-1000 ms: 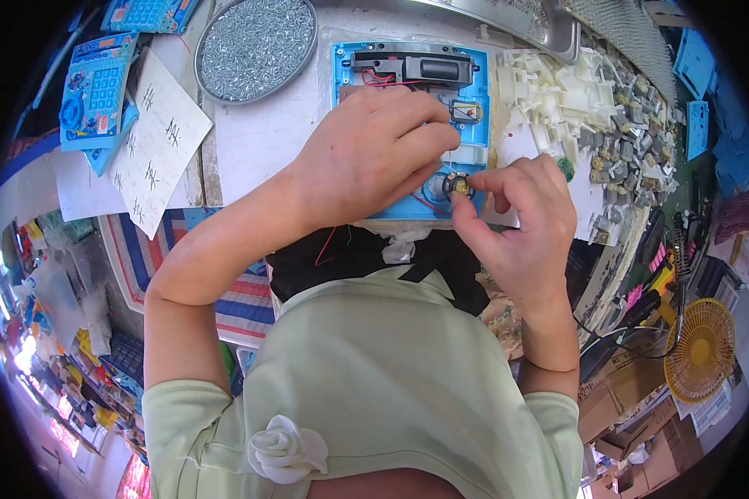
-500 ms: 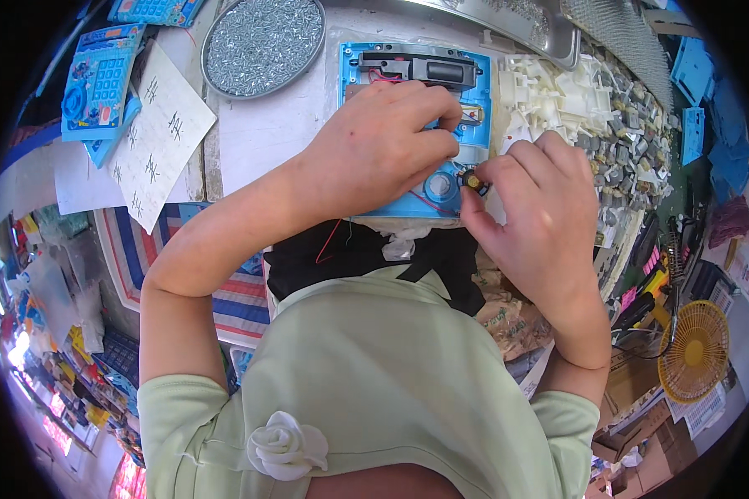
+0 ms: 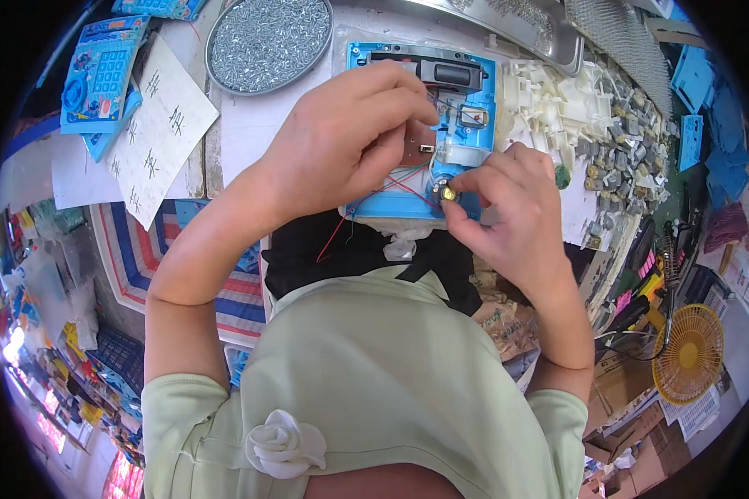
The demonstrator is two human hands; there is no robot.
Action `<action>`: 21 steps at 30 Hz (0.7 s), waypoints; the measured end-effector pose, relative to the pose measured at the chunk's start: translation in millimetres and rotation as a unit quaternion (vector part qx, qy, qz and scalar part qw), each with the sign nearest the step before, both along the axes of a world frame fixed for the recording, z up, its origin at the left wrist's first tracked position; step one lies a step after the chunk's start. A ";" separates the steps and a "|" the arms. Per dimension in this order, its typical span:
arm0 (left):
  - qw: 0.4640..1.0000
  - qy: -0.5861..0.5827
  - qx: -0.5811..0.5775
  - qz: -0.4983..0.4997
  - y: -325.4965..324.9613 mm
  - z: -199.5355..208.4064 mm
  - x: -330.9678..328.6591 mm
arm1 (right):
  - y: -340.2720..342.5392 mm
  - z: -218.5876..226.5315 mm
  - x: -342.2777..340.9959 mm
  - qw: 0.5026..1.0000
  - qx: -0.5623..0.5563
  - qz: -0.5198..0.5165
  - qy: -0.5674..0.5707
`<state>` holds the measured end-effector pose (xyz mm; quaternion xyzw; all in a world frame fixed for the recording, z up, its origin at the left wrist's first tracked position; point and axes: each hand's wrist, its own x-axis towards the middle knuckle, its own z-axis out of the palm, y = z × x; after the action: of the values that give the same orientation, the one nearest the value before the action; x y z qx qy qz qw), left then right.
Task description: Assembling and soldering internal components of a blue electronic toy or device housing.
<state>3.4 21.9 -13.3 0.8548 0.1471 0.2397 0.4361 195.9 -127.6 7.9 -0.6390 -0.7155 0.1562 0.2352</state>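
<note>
A blue plastic housing [image 3: 391, 205] lies open side up in front of me, with a black part [image 3: 453, 75] along its far end and thin red wires inside. Between thumb and fingertips my right hand [image 3: 512, 204] pinches a small round speaker [image 3: 448, 194] with a gold-coloured back, right over the round recess at the housing's near right. My left hand [image 3: 349, 137] is curled over the housing's left side, partly hiding a brown circuit board [image 3: 416, 148]. Whatever is between the left fingers is hidden.
A round tray of screws [image 3: 268, 46] stands far left, by paper sheets [image 3: 162, 125] and blue keypad panels [image 3: 108, 71]. White plastic parts [image 3: 558, 100] and many small motor-like pieces [image 3: 628, 150] are heaped on the right. A metal tray [image 3: 558, 41] sits behind.
My right hand has brought the speaker leftward over the round recess. The left hand has drawn left and away, uncovering more of the board and wires.
</note>
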 end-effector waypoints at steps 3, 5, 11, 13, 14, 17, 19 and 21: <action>0.995 -0.012 0.097 -0.017 -5.2 -6.9 -3.1 | -5.8 -14.2 -5.4 0.998 0.062 -0.012 -0.011; 0.992 -0.004 0.122 -0.034 -10.9 -5.4 -2.1 | -6.9 -18.6 -7.5 0.996 0.092 -0.014 -0.009; 0.982 0.030 0.179 -0.049 -11.8 -9.9 0.0 | -9.4 -19.4 -6.8 0.994 0.099 -0.022 -0.031; 0.980 0.032 0.190 -0.056 -10.4 -10.1 -0.3 | -8.9 -17.0 -8.5 0.995 0.094 -0.023 -0.038; 0.979 0.021 0.195 -0.051 -10.9 -11.3 1.0 | -8.7 -15.5 -9.5 0.995 0.089 -0.025 -0.043; 0.979 0.006 0.202 -0.041 -11.8 -13.9 2.2 | -6.0 -10.7 -14.0 0.995 0.076 -0.026 -0.059; 0.980 0.018 0.192 -0.049 -11.9 -14.3 0.7 | -4.5 -7.0 -17.0 0.995 0.065 -0.027 -0.076; 0.980 0.012 0.194 -0.048 -12.4 -14.9 1.0 | -2.0 -3.4 -19.5 0.995 0.043 -0.024 -0.085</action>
<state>4.4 9.5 -28.3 0.9320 0.0623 0.2324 0.2712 176.4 -129.6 4.5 -0.6566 -0.7232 0.0649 0.2042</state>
